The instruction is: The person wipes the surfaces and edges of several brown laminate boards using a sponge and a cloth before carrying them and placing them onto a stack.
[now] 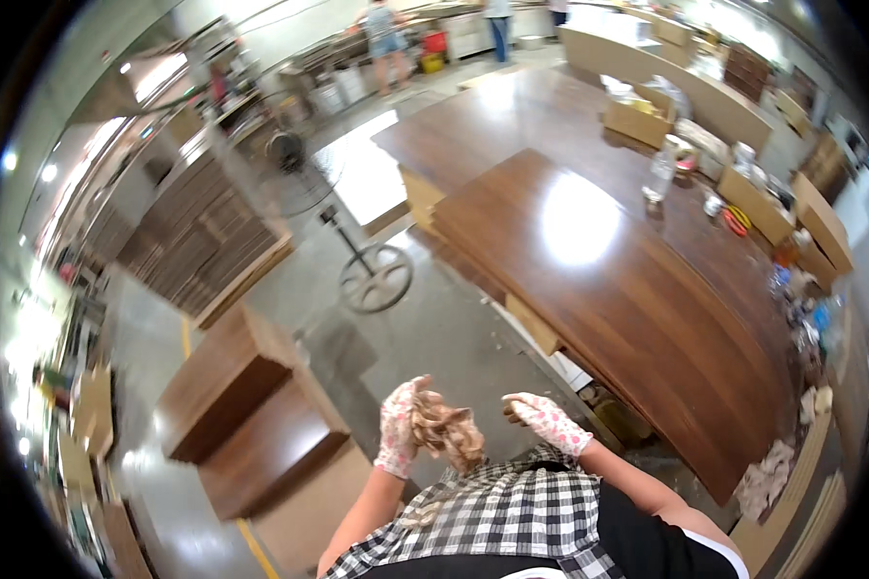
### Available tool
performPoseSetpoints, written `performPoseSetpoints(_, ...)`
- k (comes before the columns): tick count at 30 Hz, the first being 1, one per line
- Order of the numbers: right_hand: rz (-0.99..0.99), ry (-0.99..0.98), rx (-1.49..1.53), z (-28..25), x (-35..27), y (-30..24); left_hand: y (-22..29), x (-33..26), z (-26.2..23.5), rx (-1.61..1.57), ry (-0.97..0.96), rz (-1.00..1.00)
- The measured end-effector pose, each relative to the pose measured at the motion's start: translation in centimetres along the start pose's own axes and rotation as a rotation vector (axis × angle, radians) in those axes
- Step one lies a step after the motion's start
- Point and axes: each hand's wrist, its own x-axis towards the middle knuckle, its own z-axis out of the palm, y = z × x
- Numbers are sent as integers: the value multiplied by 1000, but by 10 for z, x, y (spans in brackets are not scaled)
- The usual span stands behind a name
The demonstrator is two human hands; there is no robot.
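A crumpled brown-stained rag point(449, 432) hangs from my left hand point(396, 427), which is closed on it in front of my black-and-white checked apron point(512, 502). My right hand point(548, 419) is held apart from the rag, its fingers pointing inward and loosely apart with nothing in them. Both hands wear white gloves with a pink pattern, stained brown at the fingertips. Ahead and to the right lies a glossy dark brown wooden panel point(608, 318), which neither hand touches.
A larger brown tabletop point(492, 111) lies beneath the panel. It bears a bottle point(659, 172), red-and-yellow scissors point(737, 220) and cardboard boxes point(637, 121). A standing fan point(372, 275) stands ahead left. Brown wooden pieces point(261, 415) are at my left. People point(383, 43) stand far off.
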Motion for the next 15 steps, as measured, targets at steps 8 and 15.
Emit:
performPoseSetpoints(8,-28,245,86,-12,-22,-33,103,133,136,-8,-367,405)
performPoseSetpoints(15,-42,441,261,-54,-33,-18,84,231,251,586,-477,1065)
